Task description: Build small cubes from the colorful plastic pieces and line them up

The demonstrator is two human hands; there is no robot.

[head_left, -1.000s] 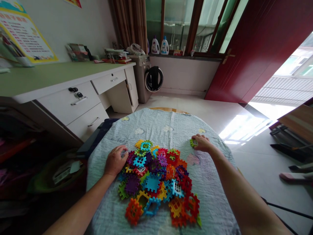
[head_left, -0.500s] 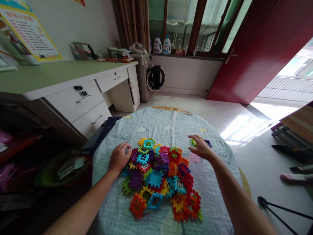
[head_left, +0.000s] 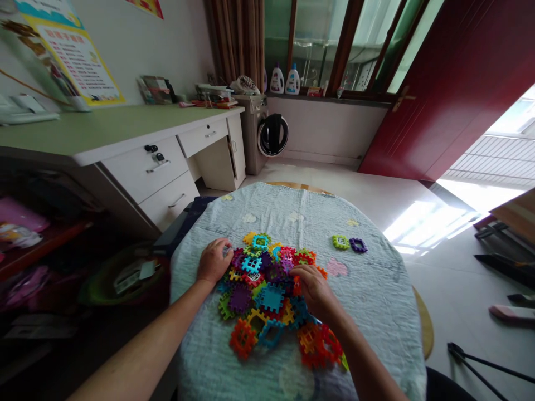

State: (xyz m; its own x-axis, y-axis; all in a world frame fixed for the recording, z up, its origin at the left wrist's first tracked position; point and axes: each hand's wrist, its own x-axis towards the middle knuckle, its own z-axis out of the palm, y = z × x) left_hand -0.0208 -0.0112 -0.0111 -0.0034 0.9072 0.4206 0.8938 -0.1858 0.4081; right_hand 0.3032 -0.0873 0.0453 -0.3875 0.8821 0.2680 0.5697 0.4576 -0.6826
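A heap of bright interlocking plastic building tiles (head_left: 271, 298), with toothed edges and some with window grids, covers the middle of the cloth-covered table. At the heap's left edge rests my left hand (head_left: 214, 262), its fingers bent, a gap between thumb and fingers, and no tile in it. My right hand (head_left: 316, 291) reaches over the heap's right side, fingers curled down beside a purple tile (head_left: 287, 265); what lies under its fingertips is hidden. Apart from the heap, a lime green tile (head_left: 340, 241) lies next to a dark purple frame tile (head_left: 358, 245).
A pale blue cloth (head_left: 376, 312) drapes the round table. Behind it stand a green-topped desk (head_left: 146, 122), a washing machine (head_left: 254, 133) with its door open, and a red door (head_left: 418, 106). A basin (head_left: 112, 284) sits low at left.
My right hand has moved left from the two separate tiles to the heap, leaving the green and purple tiles side by side in view. My left hand stays by the heap. The view shifted slightly.
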